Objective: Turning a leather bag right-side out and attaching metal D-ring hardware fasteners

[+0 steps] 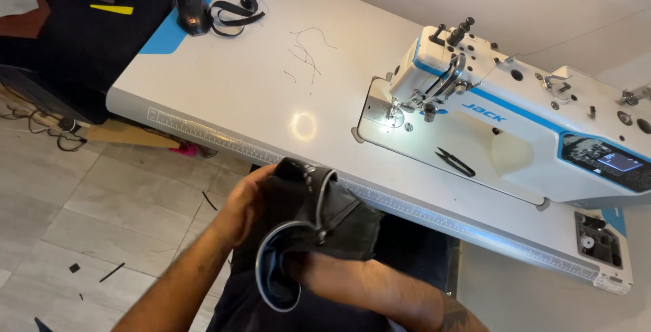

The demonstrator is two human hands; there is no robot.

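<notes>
Dark fabric piece [332, 220] (both hands around)

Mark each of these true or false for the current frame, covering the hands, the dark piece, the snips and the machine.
1. Both hands are on the dark fabric piece. True: the left hand grips its side, and the right hand is tucked into it from below.
2. The fabric piece lies under the needle of the sewing machine. False: it is held off the table, in front of the table's front edge.
3. Black thread snips lie on the machine bed. True.
4. The machine's needle light is off. False: a bright spot shows at the needle area.
5. Loose threads lie on the tabletop. True.
</notes>
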